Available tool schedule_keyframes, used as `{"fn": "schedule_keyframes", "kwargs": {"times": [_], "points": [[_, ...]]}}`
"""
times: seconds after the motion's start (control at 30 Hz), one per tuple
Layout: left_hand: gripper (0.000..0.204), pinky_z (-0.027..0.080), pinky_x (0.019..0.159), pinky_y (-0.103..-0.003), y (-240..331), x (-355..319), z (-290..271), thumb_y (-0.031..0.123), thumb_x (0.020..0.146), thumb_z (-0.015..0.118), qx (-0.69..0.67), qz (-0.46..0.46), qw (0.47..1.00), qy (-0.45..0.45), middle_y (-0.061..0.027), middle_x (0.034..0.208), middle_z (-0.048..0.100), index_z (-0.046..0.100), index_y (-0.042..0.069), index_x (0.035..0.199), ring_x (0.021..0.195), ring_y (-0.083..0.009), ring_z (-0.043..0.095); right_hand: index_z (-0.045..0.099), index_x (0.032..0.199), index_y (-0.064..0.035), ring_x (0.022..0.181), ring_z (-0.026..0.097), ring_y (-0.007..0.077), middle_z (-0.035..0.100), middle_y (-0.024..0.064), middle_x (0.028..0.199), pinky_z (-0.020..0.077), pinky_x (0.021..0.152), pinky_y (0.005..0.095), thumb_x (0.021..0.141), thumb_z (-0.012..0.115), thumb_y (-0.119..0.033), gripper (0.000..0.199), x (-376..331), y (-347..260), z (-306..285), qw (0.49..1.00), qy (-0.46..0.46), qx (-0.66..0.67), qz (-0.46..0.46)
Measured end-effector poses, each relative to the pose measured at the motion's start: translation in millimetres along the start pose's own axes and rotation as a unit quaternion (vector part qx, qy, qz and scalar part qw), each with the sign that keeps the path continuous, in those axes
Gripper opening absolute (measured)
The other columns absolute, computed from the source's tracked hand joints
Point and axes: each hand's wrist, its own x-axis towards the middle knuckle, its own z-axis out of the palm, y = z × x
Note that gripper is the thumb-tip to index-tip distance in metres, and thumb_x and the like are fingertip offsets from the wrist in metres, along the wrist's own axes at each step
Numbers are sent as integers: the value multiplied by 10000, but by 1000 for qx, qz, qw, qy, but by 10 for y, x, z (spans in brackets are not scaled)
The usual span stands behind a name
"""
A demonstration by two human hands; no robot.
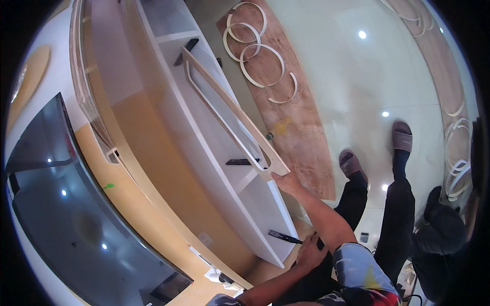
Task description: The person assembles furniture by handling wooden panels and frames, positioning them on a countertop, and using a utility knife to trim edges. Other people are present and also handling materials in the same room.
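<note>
My right hand (pixel 287 182) grips the near end of a long, pale wooden frame (pixel 224 97) with a rounded oblong opening. The frame lies slanted over a white cabinet (pixel 217 176) with open compartments. Its far end meets a black metal bracket (pixel 187 51). Lower down, my left hand (pixel 309 252) is closed beside a black rail (pixel 283 236) on the cabinet's near part. Something dark (pixel 320 244) shows by its fingers, too hidden to name. Another black rail (pixel 242 162) crosses the cabinet beneath the frame.
Several pale curved strips and rings (pixel 261 64) rest on a brown wooden board (pixel 301 148) over the tiled floor. Two legs in black trousers and brown slippers (pixel 402 133) stand right of it. A dark-clothed person (pixel 441 232) is at far right. A large dark screen (pixel 81 219) lies left.
</note>
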Motion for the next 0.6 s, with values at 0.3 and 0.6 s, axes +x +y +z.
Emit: {"fn": "schedule_keyframes", "kwargs": {"times": [0.3, 0.6], "points": [[684, 471, 1028, -506, -79, -81, 155, 478, 889, 694, -14, 38, 997, 71, -249, 1318, 566, 539, 24, 1377, 1222, -435, 567, 685, 1148, -35, 892, 688, 427, 702, 251, 942, 541, 791, 481, 911, 654, -168, 274, -363, -525, -219, 978, 4, -125, -169], [656, 464, 1046, -534, -56, -111, 30, 450, 913, 668, -27, 37, 998, 35, -250, 1350, 532, 515, 70, 1426, 1276, -427, 531, 658, 1211, -40, 894, 709, 302, 728, 198, 984, 555, 828, 398, 924, 697, -211, 337, -54, -76, -79, 993, 31, -96, -54]]}}
